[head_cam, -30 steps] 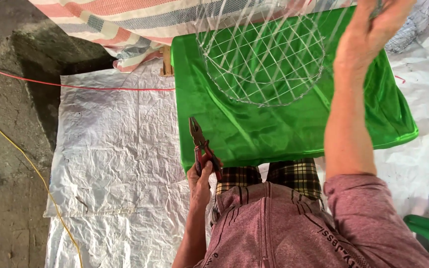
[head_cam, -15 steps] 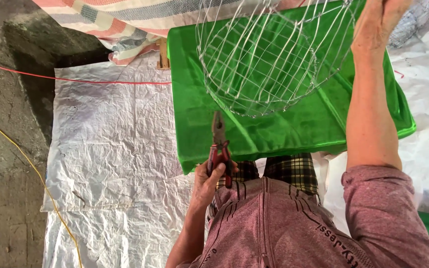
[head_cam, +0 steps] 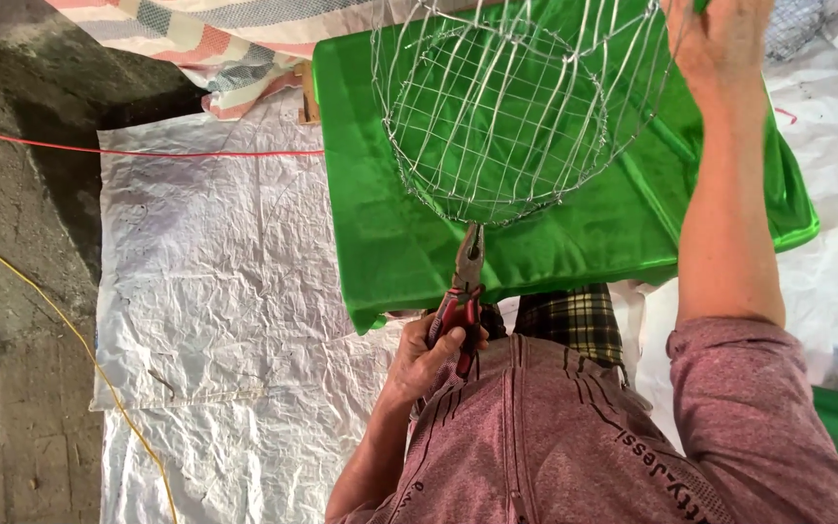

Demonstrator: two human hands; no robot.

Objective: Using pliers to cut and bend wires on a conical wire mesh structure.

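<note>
The left hand grips red-handled pliers, nose touching the wire basket rim at 6 o'clock; the right hand steadies the far rim over the green tray (better held firmly, square).

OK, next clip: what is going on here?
A person works on a round wire-mesh basket held over a green plastic tray. The right hand grips the basket's rim at the top, while the left hand holds red-handled pliers with the tip up against the basket's lower edge. Whether the pliers actually grip a wire cannot be told. White woven sheeting covers the ground beneath, with a red cord lying across it.
</note>
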